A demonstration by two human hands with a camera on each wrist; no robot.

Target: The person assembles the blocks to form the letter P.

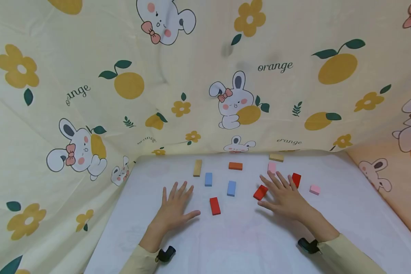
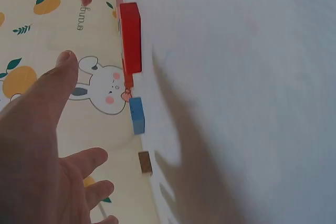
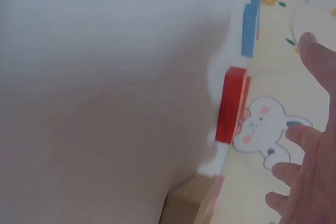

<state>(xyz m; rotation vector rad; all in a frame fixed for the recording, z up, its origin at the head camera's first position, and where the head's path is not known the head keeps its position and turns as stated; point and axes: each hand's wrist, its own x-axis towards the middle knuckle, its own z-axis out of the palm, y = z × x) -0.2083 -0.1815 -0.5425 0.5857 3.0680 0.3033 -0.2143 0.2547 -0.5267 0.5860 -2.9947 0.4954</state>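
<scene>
1. While the head view looks down on the white tabletop, both hands hang over it, backs upward and fingers spread. Left hand: grip released, holding nothing; a red block lies just beside its thumb. Right hand: grip likewise released; a second red block lies under its forward edge, with a third red block and a pink block near its fingertips.

2. Same view, the scatter: two blue blocks and an orange block lie between the hands; a tan block stands farther back, and another pink block lies to the right. A patterned cloth rises behind.

3. Left wrist view: the thumb is held apart from the red block, leaving room to approach. Good handling probably calls for lowering the hand until thumb and forefinger flank the block's long sides.

4. Right wrist view: the fingers stand clear of the second red block, and their shadow falls on the tabletop. Here a narrow pinch, taken one block at a time, should avoid nudging neighbours.
</scene>
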